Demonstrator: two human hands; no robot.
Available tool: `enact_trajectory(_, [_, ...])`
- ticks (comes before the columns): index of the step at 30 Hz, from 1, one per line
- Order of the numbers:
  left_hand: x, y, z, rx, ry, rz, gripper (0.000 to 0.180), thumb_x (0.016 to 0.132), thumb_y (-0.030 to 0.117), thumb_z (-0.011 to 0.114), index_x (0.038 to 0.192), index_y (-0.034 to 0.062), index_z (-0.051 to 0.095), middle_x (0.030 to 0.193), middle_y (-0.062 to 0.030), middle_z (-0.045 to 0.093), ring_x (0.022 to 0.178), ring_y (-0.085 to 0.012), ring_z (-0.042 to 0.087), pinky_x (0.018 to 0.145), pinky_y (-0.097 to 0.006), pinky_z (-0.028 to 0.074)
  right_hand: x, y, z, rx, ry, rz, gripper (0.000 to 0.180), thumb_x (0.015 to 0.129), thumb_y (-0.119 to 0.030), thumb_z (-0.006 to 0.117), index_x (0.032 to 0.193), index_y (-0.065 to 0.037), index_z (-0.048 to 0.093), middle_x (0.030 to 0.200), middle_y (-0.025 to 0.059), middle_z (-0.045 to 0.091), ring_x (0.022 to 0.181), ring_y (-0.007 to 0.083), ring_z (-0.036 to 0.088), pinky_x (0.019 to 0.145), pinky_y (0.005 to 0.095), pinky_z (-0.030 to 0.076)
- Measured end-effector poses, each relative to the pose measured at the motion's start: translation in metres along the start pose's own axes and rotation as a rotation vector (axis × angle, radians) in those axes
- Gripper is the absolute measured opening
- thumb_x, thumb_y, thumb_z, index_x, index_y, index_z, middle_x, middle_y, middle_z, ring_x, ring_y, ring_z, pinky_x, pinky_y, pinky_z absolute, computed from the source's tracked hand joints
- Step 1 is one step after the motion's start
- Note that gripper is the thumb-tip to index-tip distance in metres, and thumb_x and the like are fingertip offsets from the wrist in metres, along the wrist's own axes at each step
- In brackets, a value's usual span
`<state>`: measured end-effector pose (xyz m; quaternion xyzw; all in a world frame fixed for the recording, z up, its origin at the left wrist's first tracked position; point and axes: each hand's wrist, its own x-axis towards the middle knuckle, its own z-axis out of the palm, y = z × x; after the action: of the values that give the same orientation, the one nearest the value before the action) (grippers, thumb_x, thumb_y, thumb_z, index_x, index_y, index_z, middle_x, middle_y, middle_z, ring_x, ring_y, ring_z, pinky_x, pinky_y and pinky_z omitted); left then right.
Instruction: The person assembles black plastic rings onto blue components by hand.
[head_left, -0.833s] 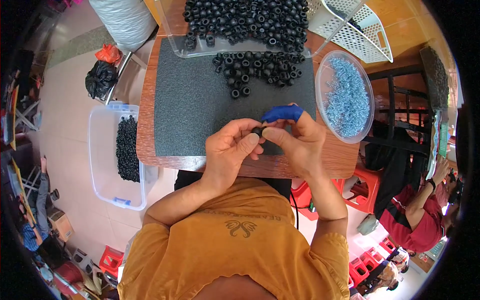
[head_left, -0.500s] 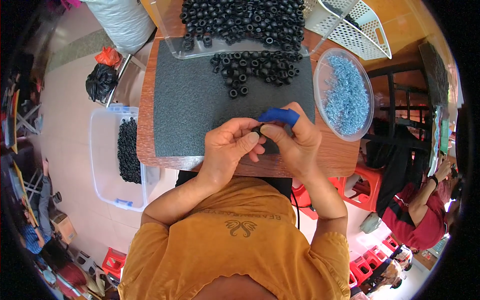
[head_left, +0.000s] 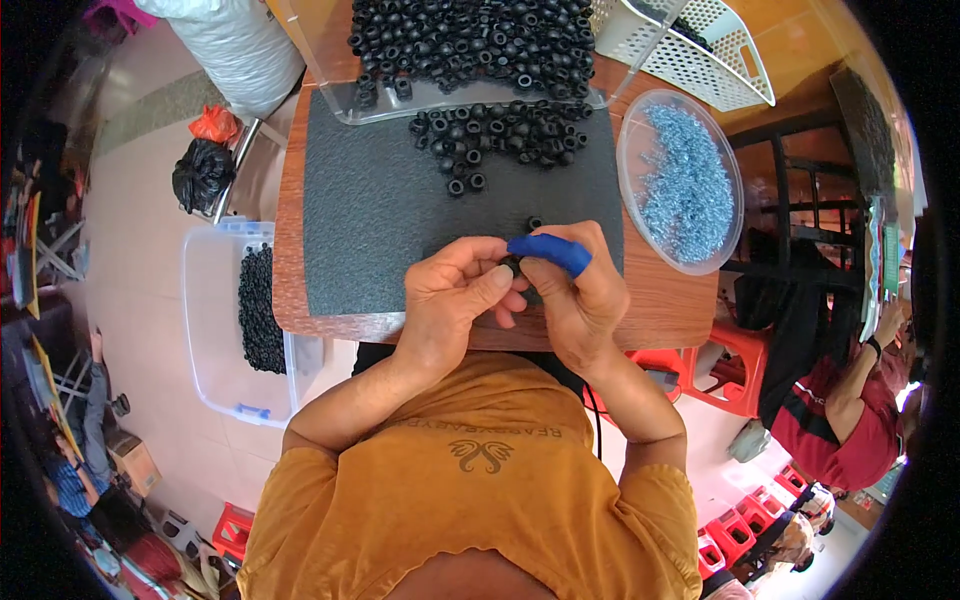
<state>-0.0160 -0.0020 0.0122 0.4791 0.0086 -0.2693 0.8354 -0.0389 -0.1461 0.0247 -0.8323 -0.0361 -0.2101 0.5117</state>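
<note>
Just above the table's front edge, my left hand and my right hand meet, fingertips pinching a small round black part. Fingers mostly cover it, so its full shape is hidden. A blue wrap covers my right index finger. Just beyond the fingertips, a single hollow black part rests on the dark grey mat. Farther back on the mat lies a loose heap of similar black parts, in front of a clear tray filled with more of them.
A round clear tub of small pale-blue pieces sits at the table's right edge. Behind it stands a white perforated basket. Left of the table is a clear plastic box with black parts. Red stools and a person in red are at right.
A single black part now shows on the mat just beyond my fingers. My right hand has shifted slightly left and down, with both hands still pinching. The whole view has shifted slightly.
</note>
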Motion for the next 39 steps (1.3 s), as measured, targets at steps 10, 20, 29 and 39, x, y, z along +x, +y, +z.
enact_trajectory(10, [0.001,0.002,0.003,-0.052,-0.019,-0.051,0.022,0.090,0.008,0.056,0.107,-0.0049,0.056,0.086,-0.0137,0.064,0.069,-0.0165,0.062,0.056,-0.026,0.051,0.000,0.001,-0.005,0.048,0.037,0.068,0.014,0.072,0.003,0.065,0.084,-0.002,0.064,0.084,0.0088,0.061,0.076,0.0240,0.055,0.065,0.0323,0.045])
enact_trajectory(20, [0.003,0.011,0.008,-0.062,0.040,-0.169,0.018,0.087,0.011,0.061,0.099,-0.0023,0.060,0.077,-0.0107,0.064,0.058,-0.0130,0.060,0.048,-0.024,0.049,-0.001,0.000,-0.011,-0.018,-0.048,-0.058,0.011,0.081,0.003,0.061,0.091,-0.001,0.062,0.091,0.0087,0.059,0.079,0.0181,0.056,0.067,0.0273,0.046])
enact_trajectory(29, [0.003,0.011,0.010,-0.133,0.092,-0.158,0.010,0.084,0.007,0.060,0.090,-0.0016,0.061,0.073,-0.0075,0.063,0.052,-0.0109,0.056,0.044,-0.022,0.045,0.002,0.002,-0.014,-0.017,-0.024,-0.139,0.023,0.068,0.000,0.068,0.091,-0.002,0.064,0.089,0.0114,0.061,0.076,0.0271,0.056,0.066,0.0346,0.045])
enact_trajectory(39, [0.006,0.009,0.016,-0.153,0.141,-0.040,0.005,0.084,0.003,0.059,0.086,-0.0014,0.061,0.078,-0.0038,0.062,0.068,-0.0097,0.060,0.064,-0.022,0.049,0.010,0.010,-0.002,-0.275,-0.136,-0.418,0.032,0.056,-0.010,0.074,0.079,0.002,0.054,0.085,0.0175,0.056,0.071,0.0327,0.050,0.058,0.0422,0.041])
